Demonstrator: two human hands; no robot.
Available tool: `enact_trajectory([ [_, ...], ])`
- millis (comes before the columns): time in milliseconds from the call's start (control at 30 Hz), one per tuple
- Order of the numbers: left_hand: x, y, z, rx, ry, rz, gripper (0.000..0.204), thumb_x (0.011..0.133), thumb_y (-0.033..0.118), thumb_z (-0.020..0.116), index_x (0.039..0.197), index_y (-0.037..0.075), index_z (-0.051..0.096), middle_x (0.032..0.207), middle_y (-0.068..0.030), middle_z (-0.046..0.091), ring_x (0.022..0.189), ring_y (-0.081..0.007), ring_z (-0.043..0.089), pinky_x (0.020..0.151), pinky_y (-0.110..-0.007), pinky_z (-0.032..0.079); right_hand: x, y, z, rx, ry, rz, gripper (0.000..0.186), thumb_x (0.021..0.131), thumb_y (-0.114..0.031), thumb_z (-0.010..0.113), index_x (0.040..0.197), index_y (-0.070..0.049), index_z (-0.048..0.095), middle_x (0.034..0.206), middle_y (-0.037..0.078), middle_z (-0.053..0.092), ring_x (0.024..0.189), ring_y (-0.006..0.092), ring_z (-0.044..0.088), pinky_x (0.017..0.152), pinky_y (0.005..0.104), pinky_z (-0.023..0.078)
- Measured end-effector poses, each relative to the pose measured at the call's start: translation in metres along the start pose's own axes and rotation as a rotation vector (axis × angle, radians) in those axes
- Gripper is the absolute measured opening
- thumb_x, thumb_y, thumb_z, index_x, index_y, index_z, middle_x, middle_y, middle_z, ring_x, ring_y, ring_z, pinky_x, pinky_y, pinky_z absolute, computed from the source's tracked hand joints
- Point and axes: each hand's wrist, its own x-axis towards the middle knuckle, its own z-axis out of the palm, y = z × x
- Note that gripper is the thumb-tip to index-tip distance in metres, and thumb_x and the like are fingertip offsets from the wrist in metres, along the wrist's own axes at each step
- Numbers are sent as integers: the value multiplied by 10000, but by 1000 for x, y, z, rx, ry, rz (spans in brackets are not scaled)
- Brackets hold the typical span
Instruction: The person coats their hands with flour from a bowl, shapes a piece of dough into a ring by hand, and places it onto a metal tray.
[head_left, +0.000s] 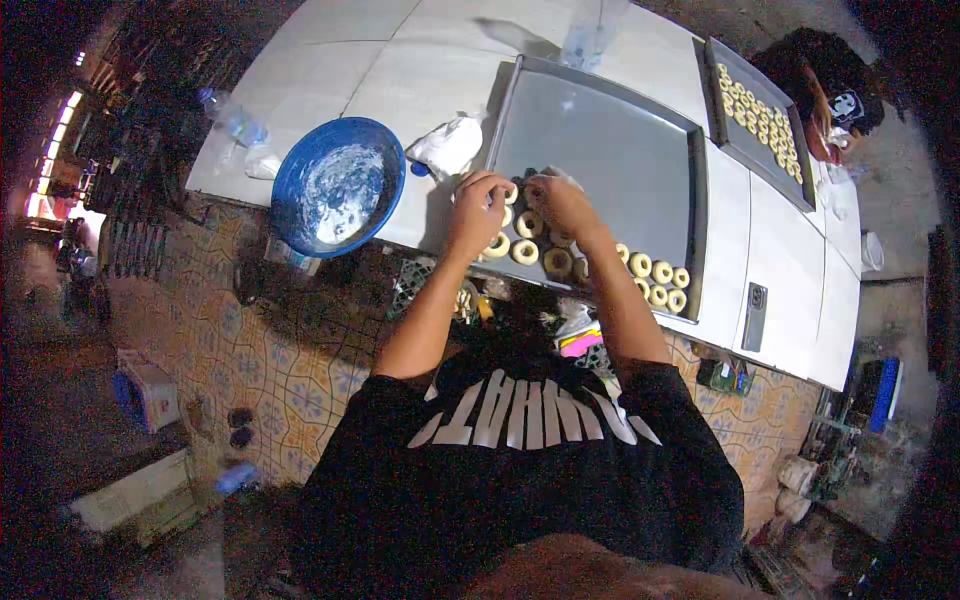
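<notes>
Pale ring-shaped pieces of dough [529,223] lie in rows along the near side of a large grey metal tray [610,130]. My left hand [478,200] is over the tray's left edge, fingers curled and closed at a dough ring [510,193]. Beside it, inside the tray, my right hand [562,203] bends with its fingers drawn together and pointing toward the left hand. Something whitish shows at its knuckles, too small to name. My right hand and forearm hide part of the rows.
Left of the tray stands a blue basin [288,190] dusted with white powder. Between them lies a white plastic bag [450,143]. Clear bottles [235,122] are farther left. A second tray [712,90] of rings is at the right, beside another person [830,80]. A phone [755,317] lies near the edge.
</notes>
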Motion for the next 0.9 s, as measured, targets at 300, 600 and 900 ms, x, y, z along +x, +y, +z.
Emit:
enact_trajectory([
  [300,-1,-4,2,1,14,15,67,868,-9,644,881,25,701,919,-132,683,940,-344,641,871,-434,494,-4,19,8,-218,-66,65,433,825,-65,691,1249,-149,714,1189,205,665,1088,434,632,937,488,518],
  [600,1,10,-2,-2,-2,-14,87,880,-11,635,900,34,707,927,-144,678,951,-350,636,875,-449,490,-9,-4,9,-177,74,155,314,885,-115,650,1195,-104,694,1115,200,652,1034,431,644,890,508,527],
  [900,-1,-3,3,-28,14,-58,65,874,16,653,905,30,709,942,-135,682,947,-337,639,880,-426,485,-6,-1,6,-126,66,89,253,823,-145,726,1069,-87,737,1082,223,698,1039,418,663,891,491,552],
])
